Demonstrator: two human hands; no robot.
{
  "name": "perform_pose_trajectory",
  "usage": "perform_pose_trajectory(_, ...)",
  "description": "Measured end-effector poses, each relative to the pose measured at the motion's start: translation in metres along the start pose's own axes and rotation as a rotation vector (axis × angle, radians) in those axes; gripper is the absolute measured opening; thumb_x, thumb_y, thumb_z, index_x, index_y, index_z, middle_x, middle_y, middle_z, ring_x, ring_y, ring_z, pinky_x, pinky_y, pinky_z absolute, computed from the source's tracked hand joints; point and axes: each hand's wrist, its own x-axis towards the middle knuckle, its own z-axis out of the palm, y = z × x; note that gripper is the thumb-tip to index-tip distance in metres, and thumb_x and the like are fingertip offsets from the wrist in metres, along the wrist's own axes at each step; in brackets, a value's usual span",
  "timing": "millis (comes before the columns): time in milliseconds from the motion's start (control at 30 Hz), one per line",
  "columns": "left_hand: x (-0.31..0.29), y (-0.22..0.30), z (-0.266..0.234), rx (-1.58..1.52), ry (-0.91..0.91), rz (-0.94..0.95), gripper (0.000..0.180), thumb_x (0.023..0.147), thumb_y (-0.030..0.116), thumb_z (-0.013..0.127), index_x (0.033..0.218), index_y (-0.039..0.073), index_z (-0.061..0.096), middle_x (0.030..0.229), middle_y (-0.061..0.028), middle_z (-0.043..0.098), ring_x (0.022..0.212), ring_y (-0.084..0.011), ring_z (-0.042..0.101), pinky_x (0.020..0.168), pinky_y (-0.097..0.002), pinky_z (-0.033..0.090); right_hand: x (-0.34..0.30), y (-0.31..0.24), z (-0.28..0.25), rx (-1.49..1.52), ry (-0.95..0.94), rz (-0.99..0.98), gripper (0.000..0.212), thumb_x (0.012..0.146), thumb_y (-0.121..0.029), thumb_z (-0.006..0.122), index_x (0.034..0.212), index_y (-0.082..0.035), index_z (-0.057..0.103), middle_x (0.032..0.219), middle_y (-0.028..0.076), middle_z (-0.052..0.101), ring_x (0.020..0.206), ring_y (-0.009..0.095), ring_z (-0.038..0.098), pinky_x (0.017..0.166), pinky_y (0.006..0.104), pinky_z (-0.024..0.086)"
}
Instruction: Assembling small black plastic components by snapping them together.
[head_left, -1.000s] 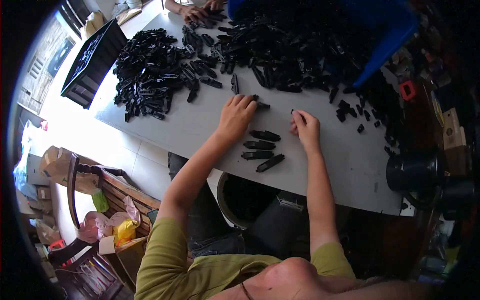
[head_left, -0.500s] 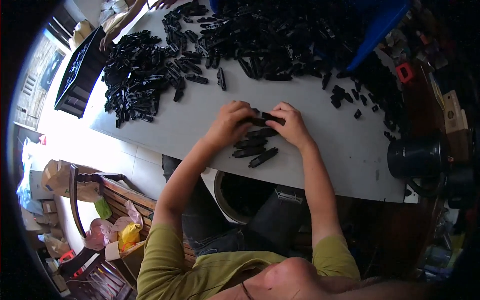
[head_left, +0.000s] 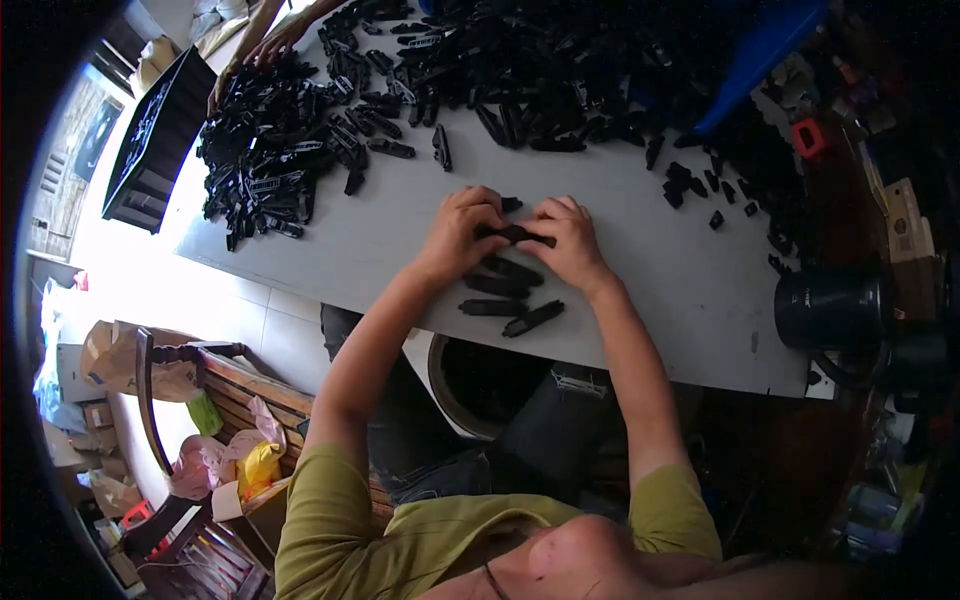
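Above the table, a long narrow black plastic part (head_left: 516, 234) is pinched at its two ends between my hands. My left hand (head_left: 462, 232) grips its left end with bent fingers, and my right hand (head_left: 568, 240) holds the right end. Fingers hide both ends, so I cannot tell if it is one piece or two. Just beyond the fingers lies a small black piece (head_left: 511, 204). Nearer to me, several similar black parts (head_left: 493, 307) rest side by side on the grey table (head_left: 660, 300), the nearest one (head_left: 533, 319) slanted.
A large pile of black parts (head_left: 270, 150) covers the far left, where another person's hands (head_left: 275, 45) reach in beside a black crate (head_left: 160, 140). More parts heap at the back by a blue tray (head_left: 765, 65). A black kettle-like vessel (head_left: 830, 312) stands at right.
My hands have come slightly closer together around the black part, the right one shifting left. The other person's hands have moved onto the far-left pile.
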Motion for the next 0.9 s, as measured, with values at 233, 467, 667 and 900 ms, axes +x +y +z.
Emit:
perform_pose_trajectory(233,0.004,0.010,-0.002,-0.009,-0.013,0.043,0.015,0.079,0.013,0.068,0.090,0.004,0.066,0.104,-0.0120,0.059,0.099,-0.0315,0.056,0.086,-0.0387,0.043,-0.020,-0.012,-0.004,-0.084,0.003,0.038,0.029,0.069,-0.022,0.079,0.097,-0.016,0.075,0.092,0.003,0.056,0.094,0.025,0.050,0.082,0.0382,0.042)
perform_pose_trajectory(467,-0.008,0.035,0.005,0.248,0.128,-0.052,0.011,0.086,0.010,0.057,0.091,0.003,0.064,0.104,-0.0134,0.059,0.098,-0.0346,0.054,0.086,-0.0426,0.044,-0.074,-0.058,-0.013,0.001,-0.024,-0.019,0.030,0.067,-0.017,0.078,0.097,-0.013,0.074,0.089,0.005,0.056,0.091,0.024,0.052,0.085,0.0382,0.042)
perform_pose_trajectory(667,-0.017,0.058,0.014,0.266,0.008,0.017,0.014,0.078,0.004,0.062,0.091,0.004,0.064,0.105,-0.0106,0.058,0.098,-0.0319,0.055,0.083,-0.0412,0.045,-0.079,0.000,-0.058,0.045,0.113,0.164,0.042,0.076,-0.023,0.076,0.117,-0.015,0.066,0.121,0.008,0.053,0.116,0.026,0.047,0.101,0.0400,0.037)
perform_pose_trajectory(900,-0.013,0.058,0.016,0.140,0.050,-0.078,0.019,0.077,0.002,0.061,0.095,0.004,0.066,0.114,-0.0144,0.056,0.105,-0.0340,0.054,0.089,-0.0412,0.045,-0.037,0.153,-0.130,-0.532,0.215,0.830,0.077,0.082,-0.073,0.047,0.145,-0.029,0.035,0.153,0.014,0.024,0.137,0.039,0.027,0.107,0.0584,0.023)
